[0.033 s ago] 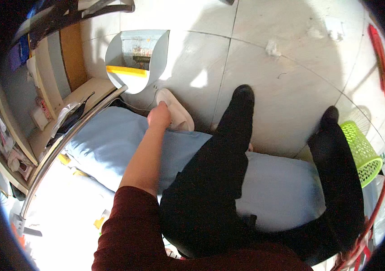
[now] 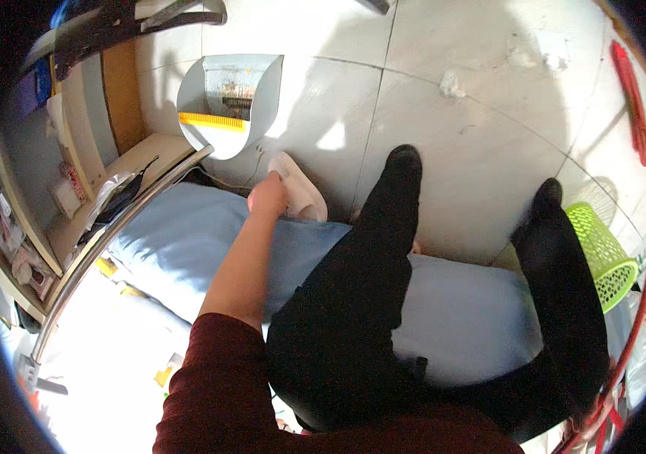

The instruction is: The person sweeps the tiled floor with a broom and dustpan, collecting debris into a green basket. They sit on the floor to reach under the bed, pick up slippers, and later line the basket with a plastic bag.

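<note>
My left hand (image 2: 268,198) is closed on the side edge of a pale slipper (image 2: 301,188), just past the far edge of a blue cushion (image 2: 186,219). The slipper is tilted above or against the tiled floor; whether it touches the tiles I cannot tell. My left forearm reaches over the cushion, beside my black-trousered leg (image 2: 345,295). No clear view of my right hand appears. A small skin-coloured patch (image 2: 415,247) peeks out by the leg, too little to identify.
A grey dustpan (image 2: 264,102) with a yellow comb edge lies ahead-left, near a shelf unit (image 2: 122,163) and a curved metal rail (image 2: 122,212). At right are a green basket (image 2: 599,250) and a red-handled object (image 2: 631,106). White scraps (image 2: 451,83) dot the floor.
Hardly anything differs. The slipper sits slightly further right and turned a little more edge-on in my left hand, and the whole view has shifted slightly.
</note>
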Motion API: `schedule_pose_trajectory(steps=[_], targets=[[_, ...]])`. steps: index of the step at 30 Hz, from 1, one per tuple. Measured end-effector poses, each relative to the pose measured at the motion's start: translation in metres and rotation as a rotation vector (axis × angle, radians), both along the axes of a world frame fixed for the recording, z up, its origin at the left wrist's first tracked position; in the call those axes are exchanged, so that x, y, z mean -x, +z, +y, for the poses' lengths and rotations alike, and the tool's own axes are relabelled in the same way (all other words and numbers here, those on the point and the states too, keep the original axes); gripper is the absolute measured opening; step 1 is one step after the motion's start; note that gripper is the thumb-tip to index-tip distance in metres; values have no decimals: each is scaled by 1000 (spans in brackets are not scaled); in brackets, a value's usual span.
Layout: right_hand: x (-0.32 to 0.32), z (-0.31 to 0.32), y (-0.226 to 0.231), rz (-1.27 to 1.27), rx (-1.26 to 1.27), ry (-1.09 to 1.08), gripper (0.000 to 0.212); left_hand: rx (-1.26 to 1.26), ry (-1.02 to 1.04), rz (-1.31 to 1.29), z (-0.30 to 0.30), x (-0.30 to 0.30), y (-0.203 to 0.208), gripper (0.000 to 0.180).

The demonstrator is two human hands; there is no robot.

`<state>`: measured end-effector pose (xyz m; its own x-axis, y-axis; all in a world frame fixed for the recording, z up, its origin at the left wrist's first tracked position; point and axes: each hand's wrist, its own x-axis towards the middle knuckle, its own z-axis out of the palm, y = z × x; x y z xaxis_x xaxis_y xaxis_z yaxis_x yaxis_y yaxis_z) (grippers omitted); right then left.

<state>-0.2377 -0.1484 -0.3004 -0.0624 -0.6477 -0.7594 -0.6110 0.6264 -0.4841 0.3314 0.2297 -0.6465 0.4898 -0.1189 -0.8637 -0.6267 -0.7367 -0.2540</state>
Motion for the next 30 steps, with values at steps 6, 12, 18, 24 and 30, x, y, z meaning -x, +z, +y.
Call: schedule_pose_trajectory(steps=[6,12,18,24,30], targets=[[-9,10,11,-252,-220,-244,62,230,-12,71,-15,19,50,44],[86,75,24,-2,167,21,58,403,134,-163,-21,30,139,40],[134,27,79,64,113,329,60,448,220,-254,-6,48,216,40],[24,-28,100,136,-151,664,62,758,186,-598,29,80,253,42],[-87,-52,77,188,-352,860,55,1031,50,-815,61,107,219,37]])
